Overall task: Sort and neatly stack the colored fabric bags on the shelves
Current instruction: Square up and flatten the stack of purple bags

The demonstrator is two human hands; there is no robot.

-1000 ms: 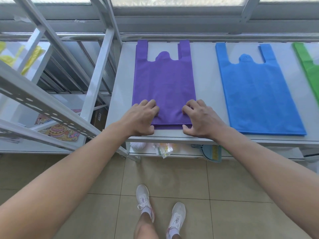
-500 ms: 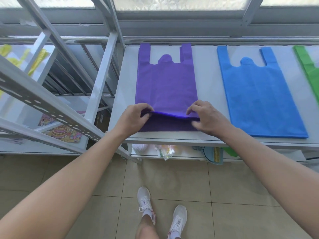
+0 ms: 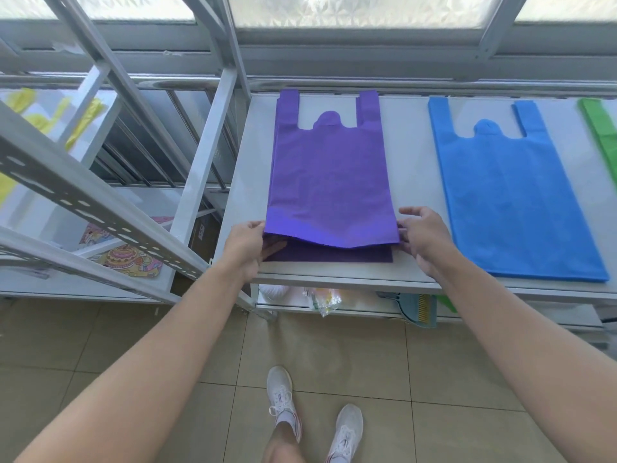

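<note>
A stack of purple fabric bags lies flat on the white shelf, handles toward the window. My left hand pinches the near left corner of the top purple bag and my right hand pinches its near right corner. That near edge is raised off the darker purple bag underneath. A blue bag stack lies flat to the right. The edge of a green bag shows at the far right.
A grey metal rack upright and a slanted perforated bar stand to the left. Yellow bags lie on the left rack. A dustpan brush and plastic packets sit on the lower shelf. My feet stand on tiled floor.
Both hands went from resting on the purple stack's near edge to its two corners. They have lifted the top bag's near edge higher off the stack.
</note>
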